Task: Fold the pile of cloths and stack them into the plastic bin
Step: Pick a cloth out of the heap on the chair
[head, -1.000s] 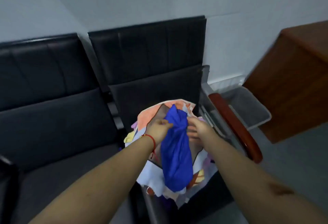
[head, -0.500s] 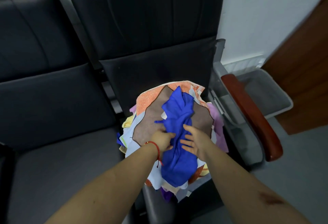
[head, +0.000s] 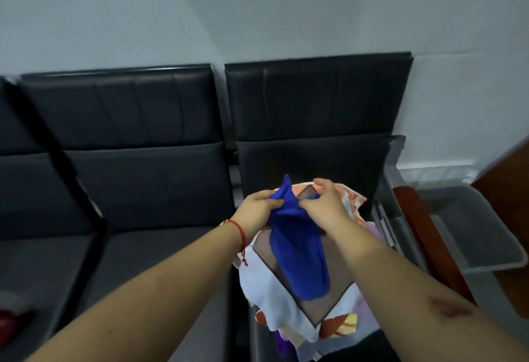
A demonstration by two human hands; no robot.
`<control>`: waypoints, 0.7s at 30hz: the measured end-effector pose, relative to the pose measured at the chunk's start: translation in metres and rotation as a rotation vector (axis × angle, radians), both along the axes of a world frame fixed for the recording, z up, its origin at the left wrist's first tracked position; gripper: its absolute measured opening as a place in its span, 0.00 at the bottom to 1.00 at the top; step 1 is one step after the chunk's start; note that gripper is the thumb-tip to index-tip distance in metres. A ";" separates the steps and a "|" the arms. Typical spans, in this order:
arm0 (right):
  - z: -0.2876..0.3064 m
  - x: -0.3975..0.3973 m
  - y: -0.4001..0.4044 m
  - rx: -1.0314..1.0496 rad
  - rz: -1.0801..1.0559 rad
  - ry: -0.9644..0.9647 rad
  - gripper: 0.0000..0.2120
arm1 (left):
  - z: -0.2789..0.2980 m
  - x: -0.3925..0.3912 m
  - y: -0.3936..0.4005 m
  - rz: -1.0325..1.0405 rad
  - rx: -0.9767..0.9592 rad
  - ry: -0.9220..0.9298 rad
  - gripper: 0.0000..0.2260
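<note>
- My left hand [head: 259, 209] and right hand [head: 325, 205] each pinch the top of the blue cloth [head: 297, 247].
- It hangs bunched over the pile of cloths [head: 289, 295] on the black chair [head: 315, 121].
- I see the plastic bin [head: 469, 235] on the right, beyond the armrest [head: 423, 230].

Cloth pile [head: 289, 298] sits on the right-hand seat [head: 312, 161], another seat [head: 128, 189] to its left. Plastic bin [head: 469, 235] lies right of the pile, beyond the armrest [head: 423, 227], with a cabinet [head: 509, 218] further right.
</note>
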State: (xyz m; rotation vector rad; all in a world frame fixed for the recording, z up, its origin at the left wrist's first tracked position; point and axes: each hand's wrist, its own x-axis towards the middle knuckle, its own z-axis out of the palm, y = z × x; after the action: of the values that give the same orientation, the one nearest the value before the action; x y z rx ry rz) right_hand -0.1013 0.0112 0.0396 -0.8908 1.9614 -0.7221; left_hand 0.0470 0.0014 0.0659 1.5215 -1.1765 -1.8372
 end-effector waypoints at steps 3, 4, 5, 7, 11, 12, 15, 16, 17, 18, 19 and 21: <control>0.042 0.039 -0.008 -0.041 0.246 -0.024 0.23 | 0.033 0.035 -0.003 0.038 -0.051 0.038 0.09; 0.053 0.054 -0.008 -0.050 0.294 -0.058 0.19 | 0.041 0.047 -0.003 0.052 -0.071 0.050 0.09; 0.062 0.071 -0.008 -0.058 0.333 -0.084 0.15 | 0.049 0.062 -0.003 0.062 -0.094 0.050 0.09; 0.076 0.105 -0.006 -0.090 0.394 -0.083 0.12 | 0.060 0.096 -0.002 0.076 -0.130 0.042 0.08; 0.090 0.181 -0.008 -0.196 0.480 0.012 0.05 | 0.071 0.176 -0.005 0.070 -0.228 0.015 0.06; 0.092 0.200 -0.009 -0.215 0.494 0.038 0.04 | 0.070 0.197 -0.006 0.055 -0.258 -0.011 0.05; 0.091 0.266 -0.009 -0.228 0.551 0.135 0.10 | 0.064 0.263 -0.007 0.018 -0.301 -0.119 0.08; 0.091 0.283 -0.007 -0.219 0.566 0.172 0.11 | 0.062 0.279 -0.006 0.002 -0.319 -0.163 0.09; 0.091 0.302 -0.004 -0.212 0.576 0.201 0.12 | 0.062 0.297 -0.005 -0.023 -0.341 -0.213 0.09; 0.091 0.320 -0.002 -0.208 0.583 0.220 0.12 | 0.062 0.314 -0.006 -0.058 -0.374 -0.266 0.09; 0.091 0.336 -0.001 -0.213 0.589 0.227 0.11 | 0.066 0.330 -0.007 -0.093 -0.404 -0.312 0.08; 0.094 0.362 0.002 -0.224 0.591 0.214 0.07 | 0.074 0.358 -0.010 -0.122 -0.444 -0.358 0.07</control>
State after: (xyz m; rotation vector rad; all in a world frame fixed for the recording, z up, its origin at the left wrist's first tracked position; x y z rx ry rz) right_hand 0.2610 0.0132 0.1332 -1.6490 1.6734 -0.5119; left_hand 0.4048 -0.0091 0.1396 1.5718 -1.7401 -1.2752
